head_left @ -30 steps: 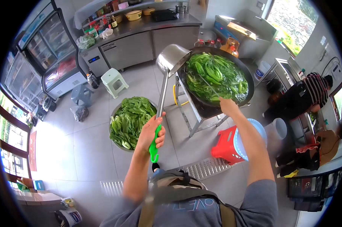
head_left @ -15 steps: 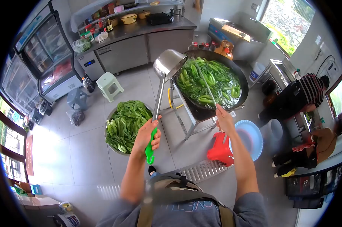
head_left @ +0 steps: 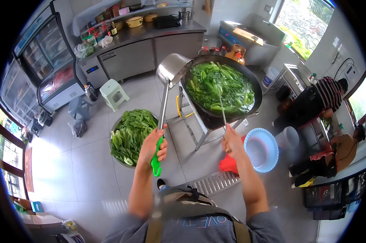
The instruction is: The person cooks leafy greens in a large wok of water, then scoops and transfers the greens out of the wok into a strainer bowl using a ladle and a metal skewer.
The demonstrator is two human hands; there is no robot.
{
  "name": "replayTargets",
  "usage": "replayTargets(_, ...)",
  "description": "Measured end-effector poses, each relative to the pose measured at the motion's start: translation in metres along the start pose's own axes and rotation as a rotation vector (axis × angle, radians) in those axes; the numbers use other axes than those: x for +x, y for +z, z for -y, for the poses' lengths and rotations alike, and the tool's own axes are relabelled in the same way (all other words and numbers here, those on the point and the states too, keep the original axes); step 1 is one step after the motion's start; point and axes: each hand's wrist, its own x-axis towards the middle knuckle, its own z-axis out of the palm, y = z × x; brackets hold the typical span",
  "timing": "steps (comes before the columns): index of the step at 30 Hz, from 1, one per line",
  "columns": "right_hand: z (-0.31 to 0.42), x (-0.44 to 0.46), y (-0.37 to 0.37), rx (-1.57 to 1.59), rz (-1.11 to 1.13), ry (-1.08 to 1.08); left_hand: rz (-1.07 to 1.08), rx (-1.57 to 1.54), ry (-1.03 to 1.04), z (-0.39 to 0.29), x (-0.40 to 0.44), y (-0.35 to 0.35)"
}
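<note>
My left hand is wrapped round the green handle of a large steel ladle. Its deep bowl is tilted at the left rim of a big dark wok. Leafy greens lie in liquid inside the wok. In my right hand is a long thin utensil, light in colour, whose far end disappears among the greens, so its kind is hidden. A wide metal basin heaped with more leafy greens stands on the floor to the left.
The wok sits on a metal stand. Beside it are a blue plastic basin and a red container. Two people bend over at the right. A pale green stool, a steel counter and a floor drain grate are around.
My right hand has drawn slightly left and down, and the utensil stands steeper in the greens. The ladle stays at the wok's rim. The whole view has shifted a little.
</note>
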Motion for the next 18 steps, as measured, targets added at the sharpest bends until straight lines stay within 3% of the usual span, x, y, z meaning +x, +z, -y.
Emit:
replayTargets(5, -0.031, -0.035, 0.004, -0.469, 0.033, -0.042, -0.056, 0.052, 0.021, -0.005, -0.005, 0.01)
replayTargets(8, -0.019, -0.054, 0.006, -1.019, 0.035, -0.147, -0.04, 0.023, -0.009, -0.007, -0.005, 0.007)
replayTargets(11, -0.054, -0.009, -0.038, -1.363, 0.025, -0.555, -0.041, 0.032, -0.013, -0.008, -0.005, 0.007)
replayTargets(17, -0.016, 0.019, -0.03, -1.283, -0.017, -0.664, -0.032, 0.034, -0.034, -0.004, -0.007, 0.012)
replayTargets(18, 0.001, 0.003, -0.022, -1.107, -0.008, -0.532, -0.018, 0.026, -0.031, -0.004, -0.007, 0.011)
